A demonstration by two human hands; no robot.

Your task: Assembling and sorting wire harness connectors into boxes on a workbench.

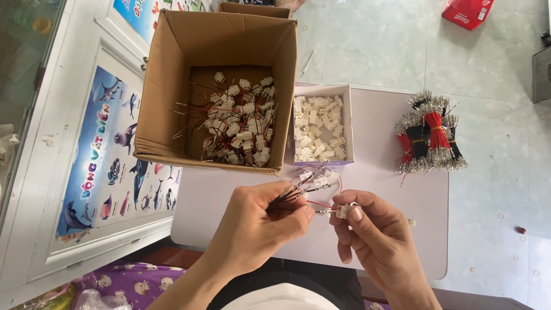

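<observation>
My left hand point(258, 224) pinches a small bunch of red and black wires point(298, 192) whose far ends carry white plastic connectors point(321, 179). My right hand point(373, 229) holds a small white connector point(342, 210) between thumb and fingers, right at the wire tips coming from the left hand. Both hands hover over a small white table point(402, 229), near its front edge.
A cardboard box point(172, 86) with several finished wired connectors point(241, 123) sits at the back left. Beside it stands a small white box point(348, 123) of loose white connectors. Bundles of red and black wires point(430, 138) lie at the table's right. A red packet point(468, 11) lies on the floor.
</observation>
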